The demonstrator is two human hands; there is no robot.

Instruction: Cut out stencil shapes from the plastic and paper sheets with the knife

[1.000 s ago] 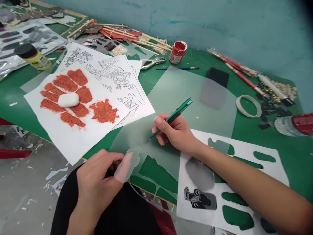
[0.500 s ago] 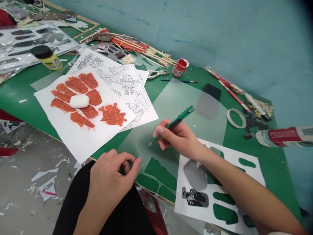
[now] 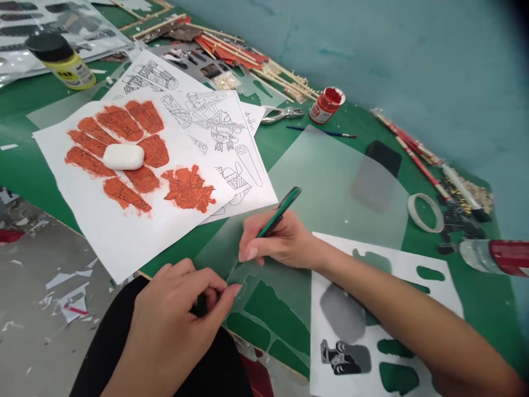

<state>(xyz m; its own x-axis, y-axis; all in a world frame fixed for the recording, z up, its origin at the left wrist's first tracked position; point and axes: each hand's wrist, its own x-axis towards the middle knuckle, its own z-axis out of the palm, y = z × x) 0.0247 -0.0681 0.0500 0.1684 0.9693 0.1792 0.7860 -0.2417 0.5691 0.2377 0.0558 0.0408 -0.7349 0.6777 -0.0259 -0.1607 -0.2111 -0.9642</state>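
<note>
My right hand (image 3: pixel 276 242) is closed round a green craft knife (image 3: pixel 278 214), its tip down on a frosted translucent plastic sheet (image 3: pixel 326 182) near the table's front edge. My left hand (image 3: pixel 177 320) pinches the near edge of that sheet with thumb and forefinger, just left of the knife tip. Shapes cut out of the sheet show the green table (image 3: pixel 273 303) through them. A white paper (image 3: pixel 124 220) with orange-red painted shapes lies to the left, a white oval block (image 3: pixel 123 156) resting on it.
Line drawings (image 3: pixel 215 127) lie behind the painted paper. Further back are a yellow bottle (image 3: pixel 61 60), pliers (image 3: pixel 283 114), a red paint jar (image 3: pixel 326 105), a thin brush (image 3: pixel 322 131), bamboo sticks (image 3: pixel 256 60). Right: tape ring (image 3: pixel 425 212), a bottle lying down (image 3: pixel 496 256), a cut white sheet (image 3: pixel 372 353).
My right hand has moved down and left, bringing the knife tip onto the sheet by my left fingers. The loose plastic cut-out my left hand held a second ago is gone from view.
</note>
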